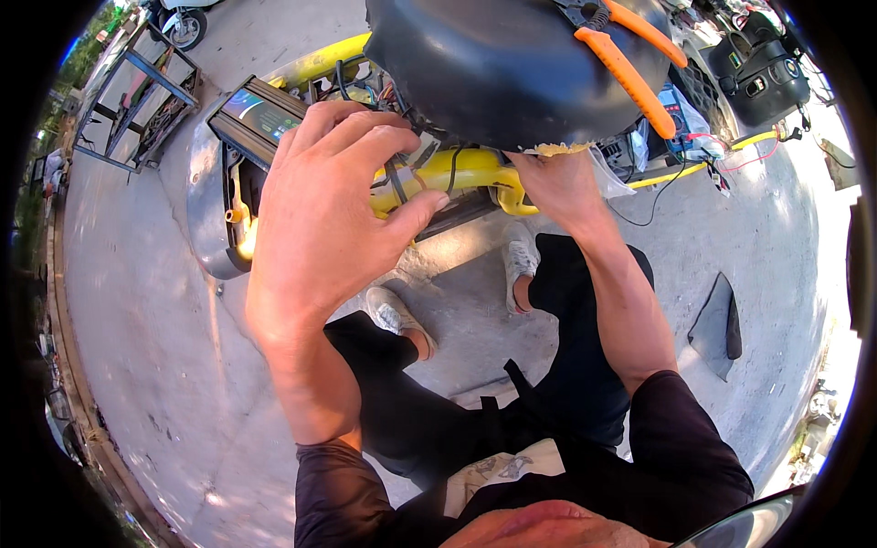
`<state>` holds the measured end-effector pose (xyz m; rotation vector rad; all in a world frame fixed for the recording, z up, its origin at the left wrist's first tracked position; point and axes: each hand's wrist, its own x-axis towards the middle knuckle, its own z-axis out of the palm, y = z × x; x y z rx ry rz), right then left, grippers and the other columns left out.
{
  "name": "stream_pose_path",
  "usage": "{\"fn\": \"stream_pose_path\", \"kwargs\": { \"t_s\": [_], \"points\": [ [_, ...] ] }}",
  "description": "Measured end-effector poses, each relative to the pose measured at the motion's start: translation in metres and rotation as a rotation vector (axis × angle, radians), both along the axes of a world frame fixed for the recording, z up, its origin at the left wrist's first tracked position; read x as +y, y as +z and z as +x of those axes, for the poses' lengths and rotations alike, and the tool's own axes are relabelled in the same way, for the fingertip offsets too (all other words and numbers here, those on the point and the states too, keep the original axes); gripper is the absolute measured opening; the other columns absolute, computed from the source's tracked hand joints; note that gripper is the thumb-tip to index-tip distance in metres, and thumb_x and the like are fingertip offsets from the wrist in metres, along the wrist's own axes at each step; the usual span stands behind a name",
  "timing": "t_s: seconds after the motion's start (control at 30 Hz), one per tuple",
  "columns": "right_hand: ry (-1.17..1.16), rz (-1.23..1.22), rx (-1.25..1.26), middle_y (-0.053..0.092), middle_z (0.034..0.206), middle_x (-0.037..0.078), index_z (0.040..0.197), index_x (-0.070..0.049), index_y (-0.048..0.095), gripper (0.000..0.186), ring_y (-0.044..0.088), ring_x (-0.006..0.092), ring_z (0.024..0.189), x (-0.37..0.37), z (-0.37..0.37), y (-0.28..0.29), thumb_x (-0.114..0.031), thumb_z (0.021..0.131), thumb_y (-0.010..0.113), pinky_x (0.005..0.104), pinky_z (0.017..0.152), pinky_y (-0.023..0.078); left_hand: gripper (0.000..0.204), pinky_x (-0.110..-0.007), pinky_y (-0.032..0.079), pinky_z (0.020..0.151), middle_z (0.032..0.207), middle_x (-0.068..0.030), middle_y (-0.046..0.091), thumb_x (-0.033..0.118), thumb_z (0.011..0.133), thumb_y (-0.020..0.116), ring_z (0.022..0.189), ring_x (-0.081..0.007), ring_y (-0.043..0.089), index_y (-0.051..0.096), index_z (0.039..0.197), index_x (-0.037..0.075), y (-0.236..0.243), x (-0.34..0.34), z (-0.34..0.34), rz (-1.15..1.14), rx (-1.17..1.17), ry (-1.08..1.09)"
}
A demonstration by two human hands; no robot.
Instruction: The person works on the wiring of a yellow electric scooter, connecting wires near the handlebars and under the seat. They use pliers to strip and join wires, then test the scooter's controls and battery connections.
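Note:
My left hand (333, 187) hovers over the left part of a yellow tubular vehicle frame (461, 172), fingers curved and thumb spread, with nothing seen between them. Just beyond it sits a dark ribbed metal box (260, 111) with a printed label, beside bunched wires (365, 89). A glossy black seat (502, 82) with a ragged tan lower edge stands raised over the frame. Beneath that edge reaches my right hand (562, 187); its fingers are hidden by the seat. Orange-handled pliers (630, 68) lie on top of the seat.
Right of the seat are a blue meter (677, 114) with thin leads and a bulky black case (758, 73). A metal rack (137, 100) stands at the far left, near a parked scooter's wheel (187, 29). A dark flat scrap (717, 324) lies on the concrete to the right.

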<state>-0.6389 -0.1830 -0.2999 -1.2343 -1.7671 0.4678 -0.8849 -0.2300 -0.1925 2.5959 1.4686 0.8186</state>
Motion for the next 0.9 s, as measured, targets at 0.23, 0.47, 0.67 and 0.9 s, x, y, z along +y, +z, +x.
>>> {"fn": "stream_pose_path", "kwargs": {
  "t_s": [0.23, 0.47, 0.67, 0.9],
  "points": [
    [0.089, -0.455, 0.058, 0.070, 0.079, 0.018, 0.112, 0.006, 0.069, 0.027, 0.070, 0.0327, 0.074, -0.021, 0.010, 0.024, -0.015, 0.097, 0.059, 0.0425, 0.074, 0.055, 0.044, -0.045, 0.046, 0.108, 0.123, -0.0065, 0.073, 0.024, 0.074, 0.087, 0.128, -0.0313, 0.059, 0.076, 0.113, 0.006, -0.007, -0.013, 0.021, 0.105, 0.186, 0.111],
    [0.329, -0.608, 0.248, 0.063, 0.067, 0.010, 0.125, 0.009, 0.060, 0.037, 0.063, 0.0202, 0.064, -0.025, 0.007, 0.017, -0.017, 0.099, 0.057, 0.0372, 0.065, 0.049, 0.055, -0.045, 0.044, 0.110, 0.127, -0.0082, 0.071, 0.024, 0.073, 0.088, 0.130, -0.0318, 0.058, 0.072, 0.123, 0.007, -0.001, -0.017, 0.039, 0.086, 0.353, 0.152],
    [0.381, -0.621, 0.300, 0.060, 0.066, 0.008, 0.154, -0.003, 0.047, 0.055, 0.059, 0.0169, 0.061, -0.034, -0.002, 0.003, -0.013, 0.101, 0.056, 0.0352, 0.064, 0.049, 0.052, -0.045, 0.045, 0.109, 0.122, -0.0138, 0.071, 0.022, 0.079, 0.079, 0.124, -0.0335, 0.060, 0.070, 0.127, 0.005, 0.000, -0.001, 0.053, 0.018, 0.503, 0.099],
    [0.185, -0.192, -0.076, 0.068, 0.074, 0.021, 0.158, -0.006, 0.043, 0.060, 0.071, 0.0279, 0.069, -0.031, -0.007, -0.021, -0.011, 0.100, 0.057, 0.0424, 0.073, 0.054, 0.042, -0.046, 0.046, 0.108, 0.116, -0.0214, 0.072, 0.022, 0.084, 0.065, 0.119, -0.0375, 0.064, 0.073, 0.120, 0.003, 0.002, 0.015, 0.062, -0.123, 0.666, 0.146]
  ]
}}
